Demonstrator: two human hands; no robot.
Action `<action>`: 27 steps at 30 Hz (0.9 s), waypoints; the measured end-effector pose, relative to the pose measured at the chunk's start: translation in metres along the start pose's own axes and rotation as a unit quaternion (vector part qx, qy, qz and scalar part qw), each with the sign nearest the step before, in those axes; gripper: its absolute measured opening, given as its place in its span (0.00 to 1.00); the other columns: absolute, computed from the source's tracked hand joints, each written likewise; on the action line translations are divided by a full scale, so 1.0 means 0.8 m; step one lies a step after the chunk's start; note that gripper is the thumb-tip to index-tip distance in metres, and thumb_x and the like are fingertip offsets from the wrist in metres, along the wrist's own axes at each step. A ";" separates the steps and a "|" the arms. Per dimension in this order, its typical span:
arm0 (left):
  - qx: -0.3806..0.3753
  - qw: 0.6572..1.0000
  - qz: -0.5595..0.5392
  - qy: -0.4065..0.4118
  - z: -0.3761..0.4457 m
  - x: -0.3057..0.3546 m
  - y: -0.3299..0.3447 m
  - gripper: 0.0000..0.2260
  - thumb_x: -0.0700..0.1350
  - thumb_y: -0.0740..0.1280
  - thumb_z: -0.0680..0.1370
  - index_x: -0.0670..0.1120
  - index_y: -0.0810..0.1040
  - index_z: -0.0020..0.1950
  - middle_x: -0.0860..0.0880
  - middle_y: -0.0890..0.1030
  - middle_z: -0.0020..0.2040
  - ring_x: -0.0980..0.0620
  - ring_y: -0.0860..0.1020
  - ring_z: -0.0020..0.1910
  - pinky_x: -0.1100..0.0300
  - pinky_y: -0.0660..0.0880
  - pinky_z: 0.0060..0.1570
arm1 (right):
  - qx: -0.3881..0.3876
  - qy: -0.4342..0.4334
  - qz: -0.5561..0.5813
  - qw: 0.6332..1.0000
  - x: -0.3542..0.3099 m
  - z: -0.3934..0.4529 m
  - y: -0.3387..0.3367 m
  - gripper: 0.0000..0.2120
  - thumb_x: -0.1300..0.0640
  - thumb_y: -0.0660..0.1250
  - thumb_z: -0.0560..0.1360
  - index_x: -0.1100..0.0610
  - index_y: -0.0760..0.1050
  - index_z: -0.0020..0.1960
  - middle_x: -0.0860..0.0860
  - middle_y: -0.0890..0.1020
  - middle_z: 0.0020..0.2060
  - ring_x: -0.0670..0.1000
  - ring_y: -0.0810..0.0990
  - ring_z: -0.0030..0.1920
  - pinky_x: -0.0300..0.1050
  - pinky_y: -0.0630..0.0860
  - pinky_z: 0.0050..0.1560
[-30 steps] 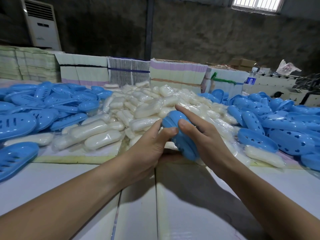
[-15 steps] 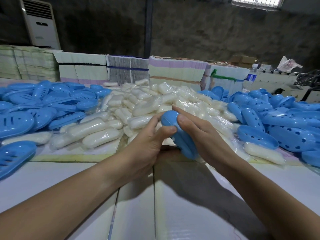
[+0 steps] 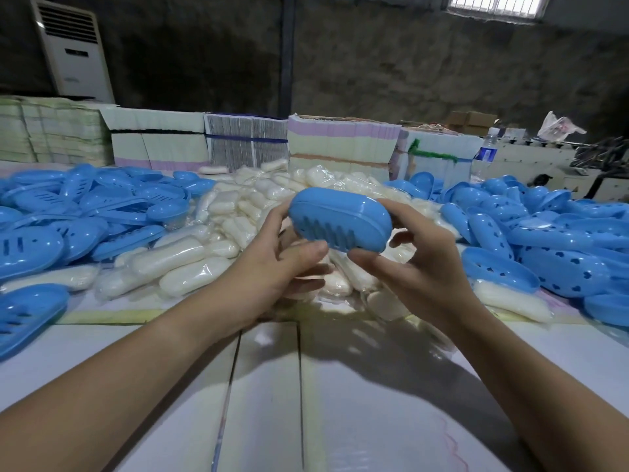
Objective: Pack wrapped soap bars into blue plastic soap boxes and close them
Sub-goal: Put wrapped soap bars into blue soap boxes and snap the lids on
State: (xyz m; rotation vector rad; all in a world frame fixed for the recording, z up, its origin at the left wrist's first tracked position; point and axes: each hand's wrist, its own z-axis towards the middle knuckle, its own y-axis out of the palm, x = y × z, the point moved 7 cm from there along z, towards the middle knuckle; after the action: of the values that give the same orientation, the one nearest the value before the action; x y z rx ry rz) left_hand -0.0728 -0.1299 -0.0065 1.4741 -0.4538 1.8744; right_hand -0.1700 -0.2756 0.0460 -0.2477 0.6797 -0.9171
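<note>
Both hands, left hand [image 3: 272, 267] and right hand [image 3: 418, 270], hold a closed blue soap box [image 3: 340, 218] mid-frame; it likely needs setting aside next.

One closed box [image 3: 340, 219], two hands [image 3: 275, 267]

A white table [image 3: 374, 403] carries heaped wrapped soap bars [image 3: 190, 270] between blue box halves [image 3: 561, 267].
</note>
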 end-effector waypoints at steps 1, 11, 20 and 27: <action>0.002 0.998 0.058 0.033 -0.001 0.005 -0.004 0.29 0.47 0.72 0.73 0.60 0.67 0.72 0.54 0.80 0.65 0.44 0.85 0.54 0.54 0.83 0.53 | -0.007 0.007 0.003 1.000 0.002 0.000 0.000 0.24 0.53 0.75 0.68 0.57 0.77 0.62 0.48 0.82 0.52 0.50 0.79 0.50 0.47 0.74 0.47; 0.051 0.957 0.255 0.128 0.000 0.020 -0.025 0.22 0.46 0.77 0.69 0.58 0.75 0.59 0.62 0.81 0.54 0.56 0.79 0.58 0.52 0.79 0.58 | -0.077 0.020 0.037 0.996 0.008 -0.003 0.011 0.24 0.53 0.72 0.70 0.51 0.74 0.65 0.45 0.80 0.59 0.49 0.77 0.58 0.49 0.74 0.56; 0.042 0.931 0.321 0.166 -0.005 0.027 -0.019 0.22 0.44 0.79 0.70 0.60 0.75 0.57 0.61 0.81 0.54 0.55 0.80 0.56 0.53 0.79 0.54 | -0.132 0.107 0.135 0.976 0.022 -0.002 0.013 0.23 0.44 0.69 0.68 0.41 0.73 0.63 0.44 0.82 0.52 0.48 0.79 0.57 0.55 0.75 0.59; 0.032 0.900 0.367 0.233 -0.016 0.032 0.000 0.21 0.51 0.75 0.72 0.65 0.72 0.60 0.61 0.80 0.57 0.54 0.79 0.59 0.47 0.78 0.59 | -0.230 0.105 0.113 0.961 0.013 -0.009 0.028 0.24 0.40 0.67 0.69 0.35 0.72 0.64 0.46 0.80 0.50 0.49 0.80 0.48 0.40 0.78 0.49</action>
State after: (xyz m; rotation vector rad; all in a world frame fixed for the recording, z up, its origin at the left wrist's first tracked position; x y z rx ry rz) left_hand -0.0845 -0.1142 0.0137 0.8723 -0.7870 2.7580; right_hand -0.1556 -0.2696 0.0256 -0.4803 1.0955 -0.5607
